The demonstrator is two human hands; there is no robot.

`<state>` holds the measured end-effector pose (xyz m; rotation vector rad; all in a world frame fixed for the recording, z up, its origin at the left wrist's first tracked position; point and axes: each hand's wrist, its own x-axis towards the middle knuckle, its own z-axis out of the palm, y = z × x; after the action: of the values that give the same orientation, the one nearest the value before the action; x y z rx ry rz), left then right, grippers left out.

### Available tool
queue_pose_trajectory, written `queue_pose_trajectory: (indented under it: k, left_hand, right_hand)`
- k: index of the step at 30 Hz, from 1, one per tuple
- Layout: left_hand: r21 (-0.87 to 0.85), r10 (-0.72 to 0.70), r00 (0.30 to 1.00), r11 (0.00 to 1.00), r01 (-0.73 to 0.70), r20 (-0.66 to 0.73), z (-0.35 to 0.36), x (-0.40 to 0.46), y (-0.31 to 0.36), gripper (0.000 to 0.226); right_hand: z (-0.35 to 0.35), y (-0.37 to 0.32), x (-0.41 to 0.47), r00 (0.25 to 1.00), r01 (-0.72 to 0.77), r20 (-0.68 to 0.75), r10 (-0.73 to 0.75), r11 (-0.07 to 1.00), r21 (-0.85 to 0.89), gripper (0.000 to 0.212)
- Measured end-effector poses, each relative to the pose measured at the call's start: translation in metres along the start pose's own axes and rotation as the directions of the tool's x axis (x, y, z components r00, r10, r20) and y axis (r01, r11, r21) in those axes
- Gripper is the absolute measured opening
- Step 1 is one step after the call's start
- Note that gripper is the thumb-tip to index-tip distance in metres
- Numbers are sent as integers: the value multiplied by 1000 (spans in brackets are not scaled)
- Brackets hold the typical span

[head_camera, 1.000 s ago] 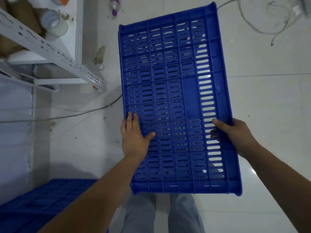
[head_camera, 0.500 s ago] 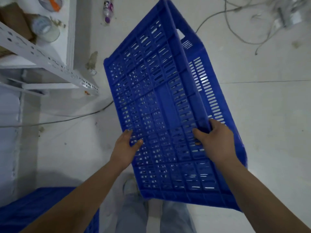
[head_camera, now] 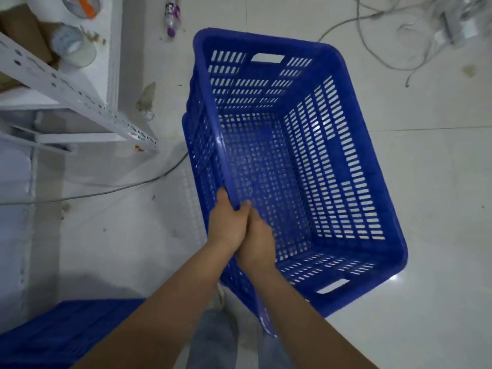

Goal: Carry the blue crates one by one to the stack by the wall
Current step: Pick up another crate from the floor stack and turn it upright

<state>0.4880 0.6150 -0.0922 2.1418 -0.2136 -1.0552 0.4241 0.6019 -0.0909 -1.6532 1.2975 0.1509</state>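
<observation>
Crate: a blue slotted crate (head_camera: pixel 300 166) is held off the floor, tilted so its open top faces the camera; its inside shows nothing in it.
Left hand: the left hand (head_camera: pixel 226 222) grips the crate's long left rim, thumb on the inner side, fingers (head_camera: pixel 222 198) curled round the outside of the rim.
Right hand: the right hand (head_camera: pixel 257 241) sits just beside the left, touching it, on the same rim; its thumb lies along the inner wall, and its fingers are hidden behind the rim, so whether they curl or lie flat I cannot tell for sure, though the hand looks clasped on the rim.
Crate relative to the fingers: most of the crate extends away from the fingers, forward and to the right; a handle slot (head_camera: pixel 267 58) is at the far end wall, another (head_camera: pixel 332 286) at the near end wall, right of the wrists.
Other blue crate: a blue slotted surface (head_camera: pixel 61 334) lies low, left of the left forearm, partly in shadow.
Shelf: a white metal shelf (head_camera: pixel 80 99) stands left of the hands, with a tape roll (head_camera: pixel 70 46) on it.
Floor: pale tiled floor (head_camera: pixel 426 209); a bottle (head_camera: pixel 171 16) and loose cables (head_camera: pixel 386 35) lie beyond the crate.
Legs: jeans (head_camera: pixel 213 339) show below the forearms.
</observation>
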Motion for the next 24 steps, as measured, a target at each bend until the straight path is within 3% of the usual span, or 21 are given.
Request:
queue_pose_trajectory:
  k: [3,7,13,15,18,21,22,24]
  left_hand:
    - [145,-38,995,988,52,-95,-21,23,-20,29]
    - [153,-139,981,975,160,-138,-41,45,-54,31]
    - [16,-325,945,945,326,-43,-61,59,-111,34]
    - [11,-326,945,945,326,15,-68,63,-122,37]
    - [102,-274,957,959,264,98,-73,66,-124,41]
    - [329,-85,996,942,67,40,-80,71,-118,60]
    - [459,14,1000,888,-19,13,-84,75,-114,68]
    - [713,177,983,682,-163,56,-94,88,-102,76]
  right_hand:
    - [37,-5,8,998,20,54,-15,996,-87,24]
    - [77,-3,9,993,76,103,-52,964,-255,32]
    - [114,22,-3,935,99,354,3,957,-271,59]
    - [118,32,-10,898,91,438,28,965,-247,73]
    - [120,39,-18,867,-20,488,101,986,-168,77]
    - [125,41,-20,845,-93,507,171,980,-177,73]
    - [128,40,-19,844,-119,499,200,975,-189,70]
    - [134,39,-14,848,-145,477,232,966,-213,64]
